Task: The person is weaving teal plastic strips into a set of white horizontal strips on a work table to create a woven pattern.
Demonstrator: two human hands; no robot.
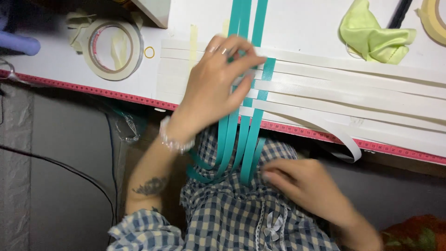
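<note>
The left hand (218, 86) presses flat, fingers spread, on the teal straps (246, 125) woven through white strips (353, 93). The right hand (306, 183) pinches the straps' dangling ends below the table edge (116, 93). They look light, springy and slick, best gripped near the weave.

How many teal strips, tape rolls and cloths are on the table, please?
Teal strips: 3
Tape rolls: 2
Green cloth: 1
Total: 6
White strips under the left hand overlap, so they are left uncounted.
</note>
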